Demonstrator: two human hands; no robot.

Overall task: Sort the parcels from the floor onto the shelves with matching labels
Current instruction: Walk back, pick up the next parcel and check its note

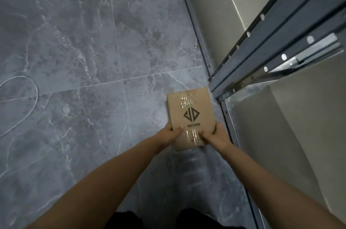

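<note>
Hands meet on one small cardboard parcel [190,116], held out in front of the person above the grey marbled floor [74,41]; the left hand [171,133] clasps its near left edge with the thumb laid across the top face, and the right hand [215,135] clasps the near right edge the same way, fingers wrapped underneath. The grip on both sides probably keeps the flat box level and turns its printed face upward for reading; a dark diamond logo and a line of small characters show there, with glossy tape running down the middle. The parcel sits just beside the corner upright of the metal shelving [280,41], which suggests it is about to be matched to a shelf.

No shelf labels can be made out; the shelving is seen steeply from above and cut off at the right edge. Any shipping label on the parcel is hidden or unreadable. No other parcels appear on the floor; a thin pale cord [28,88] loops at the left.
</note>
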